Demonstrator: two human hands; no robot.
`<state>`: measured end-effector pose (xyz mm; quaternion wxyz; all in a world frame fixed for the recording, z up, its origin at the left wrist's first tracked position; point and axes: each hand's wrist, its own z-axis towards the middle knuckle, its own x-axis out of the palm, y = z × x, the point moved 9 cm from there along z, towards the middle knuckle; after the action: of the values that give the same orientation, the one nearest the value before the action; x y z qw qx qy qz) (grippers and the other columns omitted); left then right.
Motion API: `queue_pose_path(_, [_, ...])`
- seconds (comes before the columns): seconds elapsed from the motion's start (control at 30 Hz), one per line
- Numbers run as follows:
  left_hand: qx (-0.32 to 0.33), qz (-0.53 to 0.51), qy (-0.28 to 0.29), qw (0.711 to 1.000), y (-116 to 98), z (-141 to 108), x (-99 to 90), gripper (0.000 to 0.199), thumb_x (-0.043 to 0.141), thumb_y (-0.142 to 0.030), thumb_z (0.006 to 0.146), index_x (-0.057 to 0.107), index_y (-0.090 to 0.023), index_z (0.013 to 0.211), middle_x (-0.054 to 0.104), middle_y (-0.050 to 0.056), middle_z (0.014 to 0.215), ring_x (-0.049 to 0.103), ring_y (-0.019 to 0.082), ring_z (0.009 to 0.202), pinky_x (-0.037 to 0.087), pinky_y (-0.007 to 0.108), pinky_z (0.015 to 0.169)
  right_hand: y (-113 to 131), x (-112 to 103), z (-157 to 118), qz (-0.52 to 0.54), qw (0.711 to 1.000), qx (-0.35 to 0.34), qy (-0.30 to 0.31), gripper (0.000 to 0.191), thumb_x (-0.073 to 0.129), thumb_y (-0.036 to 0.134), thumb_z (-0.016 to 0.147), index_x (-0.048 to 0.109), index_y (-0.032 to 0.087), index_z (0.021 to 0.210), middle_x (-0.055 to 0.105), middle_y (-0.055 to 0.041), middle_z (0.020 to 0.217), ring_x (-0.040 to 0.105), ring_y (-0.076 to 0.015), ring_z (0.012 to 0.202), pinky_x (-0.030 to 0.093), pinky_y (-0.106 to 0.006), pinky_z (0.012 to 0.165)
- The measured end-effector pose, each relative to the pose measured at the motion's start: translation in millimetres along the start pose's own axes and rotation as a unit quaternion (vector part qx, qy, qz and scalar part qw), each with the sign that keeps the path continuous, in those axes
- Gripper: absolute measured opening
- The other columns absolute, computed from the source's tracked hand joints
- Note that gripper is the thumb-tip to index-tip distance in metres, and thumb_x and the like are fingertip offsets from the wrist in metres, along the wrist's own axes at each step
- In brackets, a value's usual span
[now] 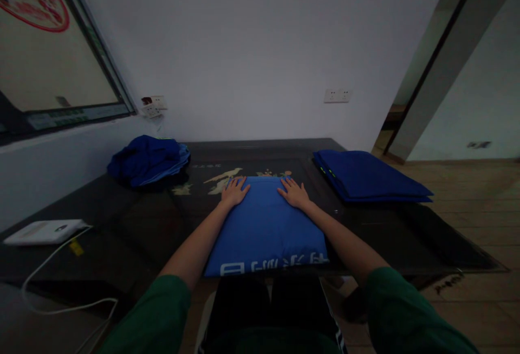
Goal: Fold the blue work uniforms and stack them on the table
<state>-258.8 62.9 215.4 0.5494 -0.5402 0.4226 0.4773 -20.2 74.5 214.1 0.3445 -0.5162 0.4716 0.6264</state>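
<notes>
A folded blue cloth (pixel 264 224) with white lettering along its near edge lies flat on the dark table, right in front of me. My left hand (pixel 234 191) rests on its far left corner, fingers spread and palm down. On the far right corner lies my right hand (pixel 294 193), also flat with its fingers apart. Both hands touch the cloth without gripping it. To the right is a stack of folded dark blue cloth (pixel 369 175). A crumpled heap of blue cloth (pixel 148 160) sits at the back left.
The dark glossy table (pixel 146 235) bears a bird-and-flower picture. On its left side lies a white device (pixel 44 232) with a white cable (pixel 52 259) hanging over the edge. Behind the table rises a wall with sockets (pixel 337 96); a window is at the left.
</notes>
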Motion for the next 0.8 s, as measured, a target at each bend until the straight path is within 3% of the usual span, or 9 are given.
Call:
queue_pose_path(0.13, [-0.007,0.033,-0.015,0.999,3,-2,-18.0,0.062,0.031,-0.053,0.095,0.031,-0.024,0.149,0.03,0.013,0.155,0.018,0.033,0.145,0.005,0.06,0.114,-1,-13,-3,-0.012,1.0,0.022,-0.015,0.06,0.026,0.049,0.099,0.029,0.017,0.15,0.018,-0.0119,0.158,0.008,-0.0277,0.147,0.01,-0.057,0.114])
queue_pose_path(0.2, [0.031,0.063,-0.05,0.996,-13,-8,-31.5,0.061,0.038,-0.048,0.094,0.034,-0.019,0.148,0.029,0.015,0.155,0.012,0.032,0.146,-0.004,0.056,0.115,0,-29,-11,-0.015,0.999,0.02,-0.037,0.057,0.035,0.043,0.098,0.034,0.015,0.147,0.019,-0.0141,0.158,0.009,-0.0312,0.146,0.014,-0.058,0.113])
queue_pose_path(0.27, [0.088,0.066,-0.058,0.992,-39,-17,-37.2,0.058,0.038,-0.044,0.095,0.035,-0.018,0.147,0.03,0.014,0.154,0.013,0.031,0.146,-0.004,0.056,0.115,2,-48,-27,0.007,0.998,-0.005,-0.061,0.052,0.044,0.036,0.095,0.042,0.014,0.143,0.031,-0.0167,0.153,0.023,-0.0318,0.142,0.024,-0.051,0.112])
queue_pose_path(0.37, [0.175,0.011,0.033,0.984,-87,-35,-23.4,0.056,0.031,-0.051,0.096,0.035,-0.026,0.147,0.029,0.008,0.155,0.017,0.033,0.144,0.005,0.064,0.112,-6,-79,-70,0.076,0.989,-0.046,-0.119,0.04,0.051,0.033,0.091,0.059,0.016,0.126,0.052,-0.0162,0.132,0.046,-0.0279,0.124,0.036,-0.041,0.106])
queue_pose_path(0.43, [0.212,-0.016,0.092,0.973,-114,-46,-11.2,0.059,0.028,-0.058,0.095,0.033,-0.032,0.147,0.025,0.005,0.157,0.015,0.035,0.145,0.007,0.067,0.11,-23,-92,-110,0.147,0.977,-0.031,-0.151,0.036,0.054,0.035,0.088,0.062,0.017,0.118,0.056,-0.014,0.117,0.054,-0.0258,0.109,0.043,-0.04,0.099])
queue_pose_path(0.53, [0.218,-0.025,0.127,0.967,-137,-50,3.3,0.062,0.026,-0.063,0.093,0.03,-0.036,0.148,0.019,0.003,0.159,0.009,0.038,0.145,0.006,0.068,0.11,-40,-78,-167,0.331,0.939,0.003,-0.091,0.042,0.053,0.041,0.086,0.055,0.018,0.12,0.056,-0.0085,0.105,0.06,-0.0193,0.085,0.052,-0.037,0.08])
queue_pose_path(0.63, [0.201,-0.025,0.135,0.97,-144,-46,17.4,0.064,0.027,-0.067,0.091,0.026,-0.039,0.149,0.014,0.002,0.16,0.003,0.041,0.145,0.005,0.072,0.107,-30,-49,-208,0.501,0.865,0.015,-0.016,0.053,0.057,0.046,0.083,0.046,0.021,0.128,0.054,-0.0083,0.117,0.061,-0.0157,0.081,0.053,-0.033,0.073])
queue_pose_path(0.73, [0.19,-0.022,0.11,0.975,-144,-43,24.4,0.063,0.026,-0.066,0.092,0.022,-0.041,0.149,0.01,-0.001,0.161,0.001,0.04,0.145,0.005,0.072,0.107,-26,-34,-226,0.578,0.814,0.049,-0.034,0.065,0.067,0.045,0.076,0.04,0.025,0.132,0.05,-0.0092,0.128,0.063,-0.0133,0.079,0.052,-0.031,0.074])
queue_pose_path(0.8, [0.193,-0.015,0.084,0.978,-144,-43,24.0,0.061,0.024,-0.065,0.092,0.022,-0.042,0.149,0.012,-0.002,0.16,0.002,0.038,0.146,0.007,0.071,0.108,-31,-25,-231,0.606,0.79,0.086,-0.04,0.073,0.073,0.045,0.071,0.038,0.026,0.132,0.055,-0.0075,0.118,0.063,-0.0132,0.075,0.051,-0.03,0.071])
